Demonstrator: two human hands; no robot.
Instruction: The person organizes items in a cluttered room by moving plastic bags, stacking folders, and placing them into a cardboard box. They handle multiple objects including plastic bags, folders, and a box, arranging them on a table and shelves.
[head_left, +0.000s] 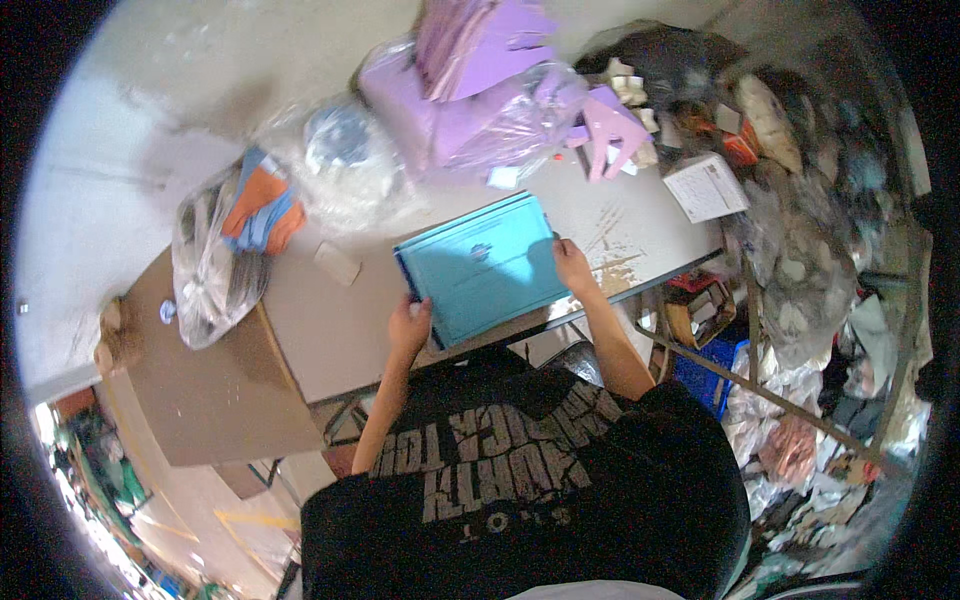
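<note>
A flat light-blue rectangular stack (485,265), layered at its far edge and dark along its left edge, is tilted over the table in front of me. Small dark print marks its upper face; whether it is folders or sheets, I cannot tell. My left hand (409,326) grips its near left corner, thumb on top. At the right edge, my right hand (573,267) is closed on the same stack. The fingers under it are hidden on both sides.
Along the table's (320,335) far side lie purple sheets (480,50) in clear plastic and a clear bag (345,150). Orange and blue cloth-like pieces (265,205) lie at left. A white box (706,187) stands at the right corner, with bagged material (800,260) beyond. A blue crate (712,375) is below.
</note>
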